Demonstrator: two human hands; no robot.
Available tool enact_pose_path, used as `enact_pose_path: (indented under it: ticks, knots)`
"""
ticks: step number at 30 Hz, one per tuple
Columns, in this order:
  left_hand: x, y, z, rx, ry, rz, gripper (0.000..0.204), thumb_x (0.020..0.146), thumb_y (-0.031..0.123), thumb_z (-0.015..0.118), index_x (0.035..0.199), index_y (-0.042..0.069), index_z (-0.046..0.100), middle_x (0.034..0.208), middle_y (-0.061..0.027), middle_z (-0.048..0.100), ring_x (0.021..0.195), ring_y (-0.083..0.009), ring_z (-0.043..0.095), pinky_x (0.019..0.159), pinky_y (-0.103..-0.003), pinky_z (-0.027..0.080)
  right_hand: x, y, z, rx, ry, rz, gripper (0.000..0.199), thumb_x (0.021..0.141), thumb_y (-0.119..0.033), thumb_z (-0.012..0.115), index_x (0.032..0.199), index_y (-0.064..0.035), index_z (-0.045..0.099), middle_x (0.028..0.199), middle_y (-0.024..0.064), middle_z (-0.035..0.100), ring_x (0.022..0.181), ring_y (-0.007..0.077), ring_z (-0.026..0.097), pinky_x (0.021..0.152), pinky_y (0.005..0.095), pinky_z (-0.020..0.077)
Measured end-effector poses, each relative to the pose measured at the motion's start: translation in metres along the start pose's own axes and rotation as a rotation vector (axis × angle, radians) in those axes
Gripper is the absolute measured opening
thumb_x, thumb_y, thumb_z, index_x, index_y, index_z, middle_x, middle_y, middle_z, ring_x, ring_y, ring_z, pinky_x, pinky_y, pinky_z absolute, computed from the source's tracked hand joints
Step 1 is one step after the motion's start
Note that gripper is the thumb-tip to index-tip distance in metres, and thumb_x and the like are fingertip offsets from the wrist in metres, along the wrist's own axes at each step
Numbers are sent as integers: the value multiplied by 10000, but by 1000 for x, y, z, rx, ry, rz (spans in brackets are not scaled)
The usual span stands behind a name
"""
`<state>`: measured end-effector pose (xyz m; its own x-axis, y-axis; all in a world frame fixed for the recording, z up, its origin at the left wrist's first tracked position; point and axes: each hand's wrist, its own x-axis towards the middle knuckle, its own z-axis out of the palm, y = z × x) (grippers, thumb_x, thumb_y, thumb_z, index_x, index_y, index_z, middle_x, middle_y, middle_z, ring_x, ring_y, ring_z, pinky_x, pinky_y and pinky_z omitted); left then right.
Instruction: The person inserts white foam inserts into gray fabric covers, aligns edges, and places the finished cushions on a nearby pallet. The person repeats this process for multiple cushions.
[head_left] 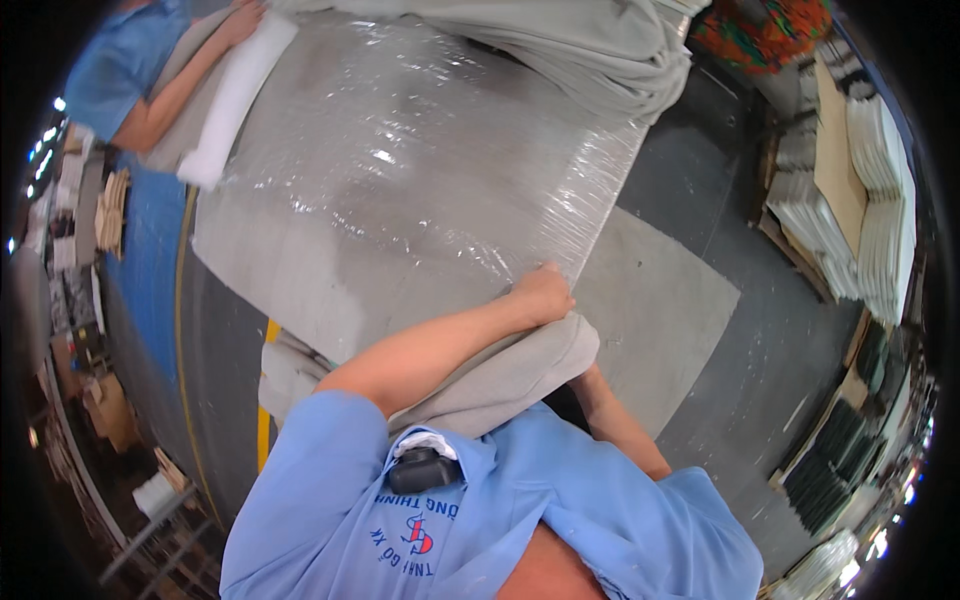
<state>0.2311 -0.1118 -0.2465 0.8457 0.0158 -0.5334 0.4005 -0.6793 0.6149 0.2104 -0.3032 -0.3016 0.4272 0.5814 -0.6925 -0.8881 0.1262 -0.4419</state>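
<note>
Head view is looking down on a person in a light blue shirt (480, 510) who is leaning over a large grey upholstered piece (400, 190) wrapped in clear plastic film (440, 150); the film is glinting under the overhead light across most of the top face. The person's left hand (540, 295) is resting curled at the near right corner of the wrapped piece, fingers folded over the edge where the film is ending, seemingly gripping the film or the grey fabric there, though which of the two cannot be told. The left forearm is stretching across from the lower left toward that corner. A fold of loose grey fabric (510, 375) is hanging below the left hand and draping against the person's chest. The right hand is tucked under that fold and hidden, so whether it is spread or closed cannot be told; only the right forearm (620, 425) is showing, running up from the lower right. A small black device (425, 468) is clipped at the shirt's collar. At the far left corner another person in a blue shirt (120, 70) is laying a hand (240, 20) on a white foam strip (235, 100) lying along the left edge of the wrapped piece. Stacks of pale flat boards (860, 200) are standing well apart on the right, on the dark floor (740, 380).
</note>
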Motion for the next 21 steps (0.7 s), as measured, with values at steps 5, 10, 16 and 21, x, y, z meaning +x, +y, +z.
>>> enact_pose_path:
  ticks: [5, 10, 16, 21]
  knots:
    - [-29, -12, -20, -196, 36, 118, 424, 1007, 401, 599, 983, 13, 770, 992, -212, 727, 1088, -367, 635, 900, -485, 523, -1, -8, -10, 1, -95, 35, 357, 1072, -226, 528, 1323, -15, 670, 1223, 132, 751, 1050, 261, 751, 957, 409, 610]
    - [-135, -56, -45, -349, -178, -143, 506, 1027, 510, 604, 1006, 20, 729, 984, -139, 735, 905, -242, 662, 794, -415, 508, -27, -26, 6, -52, -96, 57, 378, 1074, -242, 510, 1322, -6, 669, 1218, 155, 752, 1040, 278, 759, 931, 418, 625]
    - [-187, -62, -3, -300, 391, -266, 436, 1055, 478, 556, 993, 88, 742, 901, -184, 739, 847, -356, 695, 751, -467, 511, -7, -28, -26, 28, -269, 126, 439, 1084, -308, 499, 1387, -16, 626, 1301, 172, 714, 1150, 301, 719, 1006, 448, 593]
    - [-181, -74, 5, -147, 605, -310, 408, 1058, 459, 549, 1010, 97, 731, 902, -203, 725, 870, -400, 689, 757, -492, 519, -16, -26, -5, -220, -368, 28, 513, 1095, -307, 521, 1534, -43, 500, 1459, 149, 622, 1292, 287, 641, 1100, 457, 536]
